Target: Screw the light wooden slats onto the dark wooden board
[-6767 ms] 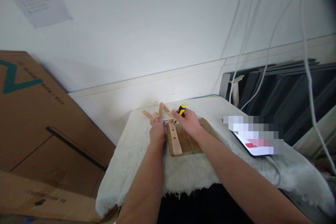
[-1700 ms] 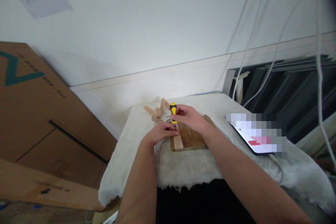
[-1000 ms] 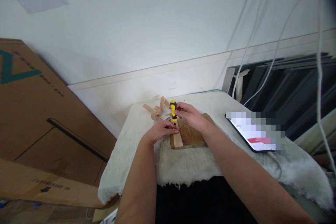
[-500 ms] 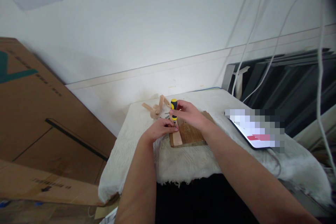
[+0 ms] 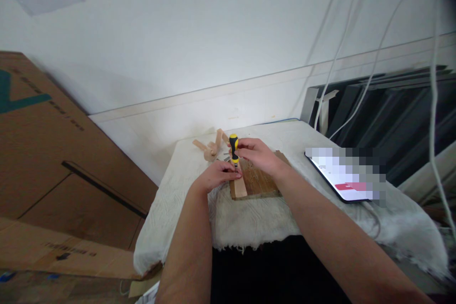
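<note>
A yellow-and-black screwdriver stands nearly upright, its handle leaning slightly left. My right hand grips that handle with thumb and fingers. Low beside the screwdriver's tip, my left hand has its thumb and forefinger closed together; whatever they pinch is too small to make out. Under these fingertips lies a flat tan strip, along the left side of a worn brown wooden board. Just beyond the left hand are small grey metal pieces, partly hidden.
Curled tan strips lie at the table's back. A lit tablet-like screen, partly blurred, rests at right with a cable. White cloth covers the table. A large cardboard box stands left; white cables hang at right.
The screwdriver's handle has tipped a little to the left, and my right hand has shifted left with it. My left hand stays in nearly the same place.
</note>
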### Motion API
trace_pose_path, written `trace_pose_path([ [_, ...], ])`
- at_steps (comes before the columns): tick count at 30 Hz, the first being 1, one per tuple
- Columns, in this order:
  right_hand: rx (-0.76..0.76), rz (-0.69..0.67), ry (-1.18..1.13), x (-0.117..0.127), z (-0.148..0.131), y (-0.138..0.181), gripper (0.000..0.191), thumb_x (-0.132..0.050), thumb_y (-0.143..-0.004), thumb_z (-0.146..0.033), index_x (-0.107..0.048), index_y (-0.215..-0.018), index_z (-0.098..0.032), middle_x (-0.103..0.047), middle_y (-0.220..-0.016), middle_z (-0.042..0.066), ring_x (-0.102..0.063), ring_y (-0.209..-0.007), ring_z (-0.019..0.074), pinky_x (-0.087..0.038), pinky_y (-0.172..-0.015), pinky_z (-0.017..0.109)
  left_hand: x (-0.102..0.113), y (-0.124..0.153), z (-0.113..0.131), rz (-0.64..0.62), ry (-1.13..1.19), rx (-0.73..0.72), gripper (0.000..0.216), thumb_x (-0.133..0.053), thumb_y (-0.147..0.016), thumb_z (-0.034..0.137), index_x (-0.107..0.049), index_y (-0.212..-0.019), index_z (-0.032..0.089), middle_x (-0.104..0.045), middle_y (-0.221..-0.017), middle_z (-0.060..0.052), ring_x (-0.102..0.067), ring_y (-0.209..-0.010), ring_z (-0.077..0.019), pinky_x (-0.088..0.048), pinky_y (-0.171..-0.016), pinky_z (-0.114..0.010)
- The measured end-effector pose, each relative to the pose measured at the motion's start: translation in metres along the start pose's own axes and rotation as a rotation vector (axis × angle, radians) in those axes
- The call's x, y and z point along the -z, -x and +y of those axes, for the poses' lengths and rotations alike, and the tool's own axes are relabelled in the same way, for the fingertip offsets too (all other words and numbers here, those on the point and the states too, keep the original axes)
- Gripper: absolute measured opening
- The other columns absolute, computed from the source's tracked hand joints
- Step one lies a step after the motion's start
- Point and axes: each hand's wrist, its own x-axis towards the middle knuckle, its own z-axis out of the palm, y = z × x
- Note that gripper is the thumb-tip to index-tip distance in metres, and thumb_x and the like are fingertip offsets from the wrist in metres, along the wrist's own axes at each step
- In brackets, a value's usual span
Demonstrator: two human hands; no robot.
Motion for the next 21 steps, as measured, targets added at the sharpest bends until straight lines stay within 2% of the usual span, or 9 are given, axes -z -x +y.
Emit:
trace_pose_path([
  [6, 0.017, 0.01, -0.007, 0.0002, 0.0028, -0.001, 0.012, -0.063, -0.068, -0.027, -0.063, -0.075, -0.017, -0.06, -0.073, 0.0, -0.053, -0.07, 0.015, -0.04, -0.069, 0.03, 0.0012, 0.003, 0.0004, 0.014, 0.09, 0.059, 0.02, -0.069, -0.071, 0.031, -0.066, -0.077, 0.013, -0.056, -0.065, 0.003, -0.04, -0.055, -0.006, -0.027, -0.052, -0.021],
  [12, 0.022, -0.042, -0.038, -0.0009, 0.0061, -0.0023, 0.017, -0.066, -0.071, -0.032, -0.062, -0.079, -0.017, -0.061, -0.078, 0.0, -0.053, -0.073, 0.0147, -0.041, -0.071, 0.03, 0.0028, 0.0028, -0.0026, -0.007, 0.063, 0.039, 0.018, -0.069, -0.071, 0.03, -0.067, -0.07, 0.012, -0.057, -0.064, 0.001, -0.041, -0.056, -0.0065, -0.029, -0.053, -0.021],
  [17, 0.018, -0.036, 0.085, -0.001, 0.0079, -0.0025, 0.023, -0.067, -0.072, -0.04, -0.062, -0.076, -0.017, -0.059, -0.076, 0.001, -0.052, -0.074, 0.0154, -0.04, -0.072, 0.03, 0.0036, 0.0029, -0.0024, -0.018, 0.06, 0.04, 0.016, -0.068, -0.073, 0.029, -0.072, -0.076, 0.014, -0.069, -0.08, -0.003, -0.051, -0.066, -0.0097, -0.037, -0.061, -0.022],
  [21, 0.02, -0.035, 0.109, -0.0006, 0.0069, -0.0024, 0.022, -0.062, -0.075, -0.039, -0.065, -0.08, -0.018, -0.06, -0.081, 0.002, -0.053, -0.079, 0.0166, -0.039, -0.073, 0.031, 0.0043, 0.003, -0.0042, -0.014, 0.062, 0.057, 0.018, -0.069, -0.072, 0.03, -0.073, -0.08, 0.014, -0.072, -0.091, -0.006, -0.058, -0.076, -0.0131, -0.041, -0.068, -0.024],
])
